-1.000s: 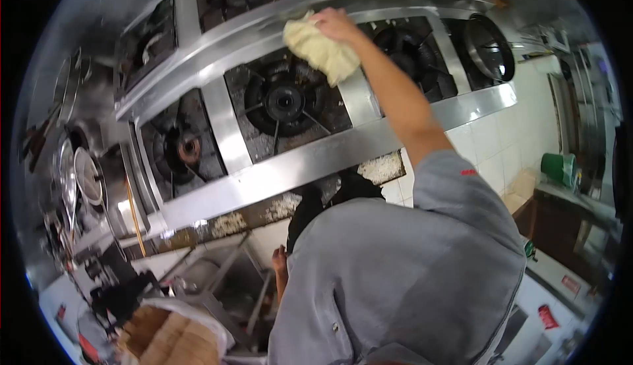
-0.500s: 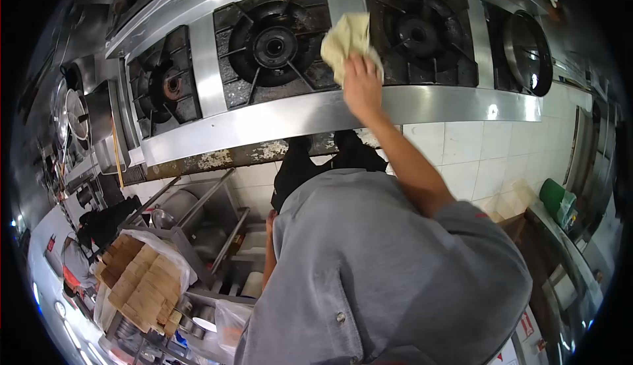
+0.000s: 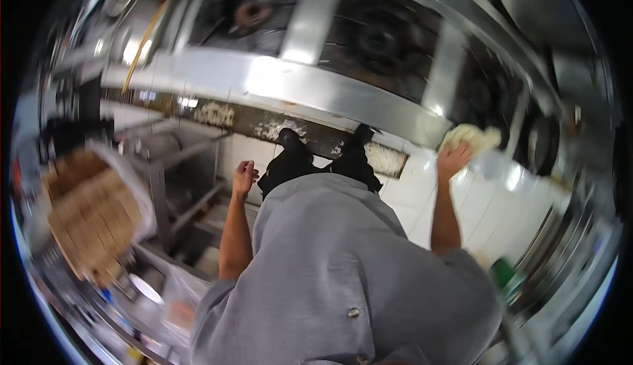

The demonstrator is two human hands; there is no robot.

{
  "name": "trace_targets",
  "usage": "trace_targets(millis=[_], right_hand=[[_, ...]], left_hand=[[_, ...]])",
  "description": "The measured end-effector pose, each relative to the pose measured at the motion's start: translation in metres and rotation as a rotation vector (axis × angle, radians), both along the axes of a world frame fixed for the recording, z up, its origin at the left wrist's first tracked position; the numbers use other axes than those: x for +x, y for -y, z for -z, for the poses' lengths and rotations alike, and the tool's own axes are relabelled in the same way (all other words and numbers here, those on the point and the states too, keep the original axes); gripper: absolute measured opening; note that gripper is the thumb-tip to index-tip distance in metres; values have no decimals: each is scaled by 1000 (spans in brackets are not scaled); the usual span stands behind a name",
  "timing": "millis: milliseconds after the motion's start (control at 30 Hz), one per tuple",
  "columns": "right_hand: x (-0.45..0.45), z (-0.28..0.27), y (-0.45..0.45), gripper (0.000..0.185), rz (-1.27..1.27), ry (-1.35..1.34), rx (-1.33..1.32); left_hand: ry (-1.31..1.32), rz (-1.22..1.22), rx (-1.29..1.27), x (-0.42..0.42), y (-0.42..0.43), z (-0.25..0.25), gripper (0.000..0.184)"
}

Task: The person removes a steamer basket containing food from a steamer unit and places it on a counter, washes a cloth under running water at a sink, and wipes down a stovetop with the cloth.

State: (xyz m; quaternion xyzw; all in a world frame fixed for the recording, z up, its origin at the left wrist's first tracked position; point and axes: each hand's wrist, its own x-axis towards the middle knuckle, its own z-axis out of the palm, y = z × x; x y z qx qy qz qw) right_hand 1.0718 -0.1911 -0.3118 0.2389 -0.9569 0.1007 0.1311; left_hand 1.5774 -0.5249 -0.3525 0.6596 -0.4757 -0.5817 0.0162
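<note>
My right hand [image 3: 453,160] is closed on a pale yellow cloth [image 3: 476,138], at the front edge of the steel stove [image 3: 356,96]. Part of the cloth spreads beyond my fingers to the right, over the stove's front rim. My left hand [image 3: 245,179] hangs beside my left hip, away from the stove, with loosely bent fingers and nothing seen in it. Dark burners sit in the stove top, among them one with a rusty centre [image 3: 253,13] and a black one [image 3: 381,38]. Motion blurs the stove.
On the left, a stack of brown cardboard [image 3: 95,213] lies by a steel rack [image 3: 158,193]. A clear plastic bag [image 3: 181,305] is at lower left. A dark round pan [image 3: 542,144] rests at the stove's right end. A green container [image 3: 504,274] stands at lower right.
My view and body have shifted left along the stove. My right hand, still gripping the cloth, has come from between two burners to the front edge. My left hand has come into clearer view.
</note>
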Motion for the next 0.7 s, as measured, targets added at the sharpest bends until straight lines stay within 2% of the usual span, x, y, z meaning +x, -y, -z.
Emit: trace_targets(millis=[67, 133, 200, 267, 300, 333, 400, 433, 467, 500, 533, 567, 600, 667, 700], right_hand=[[62, 18, 80, 43, -161, -117, -3], [114, 25, 158, 43, -503, -102, -53], [162, 18, 239, 44, -753, -45, 15], [202, 17, 322, 37, -1040, -27, 150], [219, 11, 367, 37, -1246, -120, 117], [243, 0, 412, 38, -1409, -143, 91], [285, -11, 497, 42, -1684, -202, 173], [307, -16, 535, 44, -1773, -349, 272], [320, -7, 572, 43, -1909, -393, 211], [338, -4, 599, 37, -1932, -606, 283], [348, 6, 628, 39, -2027, -676, 353], [374, -21, 632, 45, -2005, -732, 603], [380, -9, 632, 45, -2012, -737, 624], [379, 20, 634, 35, -1850, -905, 929], [374, 10, 608, 35, -1789, -1076, 1138]], left_hand=[[16, -133, 12, 49, -12, 12, 38], [39, -269, 47, 94, -30, 23, 36], [43, -381, 102, 133, -58, 40, 34], [-19, -676, 125, 170, -97, 60, 29], [-72, -830, 100, 177, -114, 56, 25], [-79, -884, 136, 185, -134, 60, 25], [-96, -1124, 110, 191, -182, 66, 25], [-47, -1178, 152, 187, -198, 60, 25], [-54, -1205, 188, 181, -216, 61, 25], [-40, -1243, 226, 173, -236, 60, 25], [-24, -1278, 261, 164, -254, 58, 25], [-28, -1262, 328, 155, -283, 71, 23], [-73, -1273, 345, 140, -304, 74, 22], [-142, -1312, 508, 115, -316, 66, 22], [-149, -1299, 536, 102, -321, 67, 23]])
